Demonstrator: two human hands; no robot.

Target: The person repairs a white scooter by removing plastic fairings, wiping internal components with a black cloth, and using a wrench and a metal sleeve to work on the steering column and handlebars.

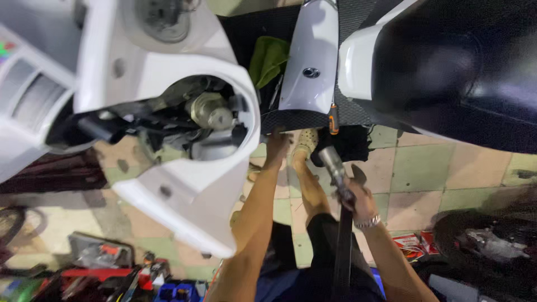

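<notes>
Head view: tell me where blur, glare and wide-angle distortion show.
Head view: the white scooter panel looms large and bent by the wide lens; the black seat carries soft glare; the left hand and the right hand on the long tool look slightly smeared; the lower right corner falls into shadow.

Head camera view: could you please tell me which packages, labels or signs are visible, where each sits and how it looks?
Red-and-white packet: on the tiled floor beside the right hand's forearm, flat, rectangular.
Multicoloured sticker: far upper left on a white panel, small, partly cut off.
</notes>
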